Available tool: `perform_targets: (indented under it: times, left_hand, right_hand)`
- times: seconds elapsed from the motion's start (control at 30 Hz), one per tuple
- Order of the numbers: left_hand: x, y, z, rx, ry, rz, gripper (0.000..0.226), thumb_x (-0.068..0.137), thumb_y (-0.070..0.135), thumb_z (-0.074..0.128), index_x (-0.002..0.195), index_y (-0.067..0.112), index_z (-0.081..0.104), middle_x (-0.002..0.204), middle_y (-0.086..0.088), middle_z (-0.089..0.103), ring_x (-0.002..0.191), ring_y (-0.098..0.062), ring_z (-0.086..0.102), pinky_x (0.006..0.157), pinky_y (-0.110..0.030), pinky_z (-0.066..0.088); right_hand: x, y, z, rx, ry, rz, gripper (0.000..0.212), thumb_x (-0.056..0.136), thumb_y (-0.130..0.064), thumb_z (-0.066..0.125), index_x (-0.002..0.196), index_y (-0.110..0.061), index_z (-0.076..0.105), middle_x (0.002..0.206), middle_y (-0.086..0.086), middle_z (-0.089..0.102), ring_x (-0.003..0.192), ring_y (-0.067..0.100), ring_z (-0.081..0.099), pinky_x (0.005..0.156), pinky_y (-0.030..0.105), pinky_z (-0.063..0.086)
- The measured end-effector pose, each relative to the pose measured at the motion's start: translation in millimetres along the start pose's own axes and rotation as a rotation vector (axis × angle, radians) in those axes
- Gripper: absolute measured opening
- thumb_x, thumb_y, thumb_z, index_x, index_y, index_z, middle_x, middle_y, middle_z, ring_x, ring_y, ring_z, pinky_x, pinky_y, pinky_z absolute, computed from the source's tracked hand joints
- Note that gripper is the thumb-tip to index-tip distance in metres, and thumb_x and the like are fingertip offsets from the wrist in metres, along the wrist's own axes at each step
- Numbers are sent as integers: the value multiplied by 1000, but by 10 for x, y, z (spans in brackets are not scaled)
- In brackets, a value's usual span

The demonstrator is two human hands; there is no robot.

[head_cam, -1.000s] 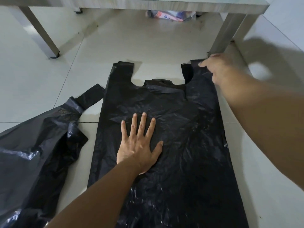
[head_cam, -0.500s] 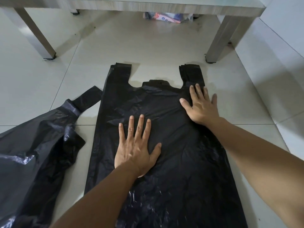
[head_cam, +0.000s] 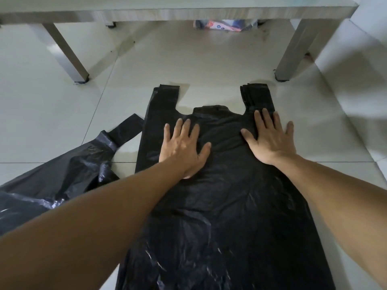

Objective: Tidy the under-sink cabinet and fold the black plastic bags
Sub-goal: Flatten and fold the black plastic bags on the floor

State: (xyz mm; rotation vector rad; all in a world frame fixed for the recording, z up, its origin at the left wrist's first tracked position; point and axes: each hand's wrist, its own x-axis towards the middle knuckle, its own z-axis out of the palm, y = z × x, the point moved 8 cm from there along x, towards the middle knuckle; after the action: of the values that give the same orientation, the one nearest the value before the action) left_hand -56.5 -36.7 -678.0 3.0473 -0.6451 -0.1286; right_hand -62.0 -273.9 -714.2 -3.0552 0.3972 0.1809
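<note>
A large black plastic bag [head_cam: 226,195] lies spread flat on the pale tiled floor, its two handles pointing away from me. My left hand [head_cam: 183,147] presses flat on its upper left part, fingers straight and spread. My right hand [head_cam: 272,141] presses flat on the upper right part, just below the right handle [head_cam: 256,95]. A second black bag [head_cam: 52,183] lies crumpled on the floor to the left, one of its handles reaching toward the flat bag.
A grey table stands beyond the bag, with one leg [head_cam: 65,55] at the far left and another leg [head_cam: 293,51] at the far right. A colourful packet [head_cam: 222,26] lies under it at the back. A white tiled wall [head_cam: 360,65] runs along the right.
My right hand left the right handle's tip and came down flat on the bag's upper right. My left hand slid up the bag toward the handles.
</note>
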Motion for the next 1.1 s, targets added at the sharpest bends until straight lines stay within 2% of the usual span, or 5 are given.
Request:
perform_targets:
  times: [0.17, 0.43, 0.63, 1.0, 1.1]
  left_hand:
    - [306, -476, 319, -28, -100, -70, 81, 90, 71, 7, 155, 24, -5, 162, -1, -12, 149, -20, -14, 119, -53, -5]
    - [461, -1205, 224, -6, -33, -292, 83, 93, 69, 11, 155, 16, -5, 163, -7, -9, 149, -25, -9, 119, -53, -3]
    - [879, -775, 123, 37, -36, 17, 83, 94, 66, 12, 155, 12, -3, 163, -4, -10, 149, -18, -13, 121, -46, -4]
    - [1071, -1217, 217, -30, -138, -259, 90, 89, 75, 13, 155, 16, -4, 163, -1, -11, 149, -21, -10, 118, -58, -2]
    - [1015, -1135, 95, -14, -62, -286, 90, 90, 73, 12, 155, 13, -2, 163, -7, -9, 149, -24, -8, 117, -58, -5]
  right_hand:
    - [10, -3, 30, -18, 19, -9, 83, 89, -75, 2, 156, -27, 0, 165, -2, -4, 152, 24, -4, 118, 59, 4]
    - [14, 15, 56, -58, -7, 5, 84, 86, -75, -3, 156, -29, -7, 164, -4, -11, 151, 22, -9, 119, 58, 2]
    - [27, 21, 72, -68, -11, 11, 84, 86, -76, -4, 156, -30, -9, 164, -4, -13, 151, 22, -10, 119, 57, 2]
    - [29, 19, 57, -58, -10, 6, 84, 86, -76, -2, 155, -29, -9, 164, -3, -12, 151, 23, -9, 119, 58, 2]
    - [19, 16, 54, -53, -17, 12, 83, 87, -76, 0, 156, -29, -9, 164, -3, -12, 151, 23, -9, 119, 58, 2]
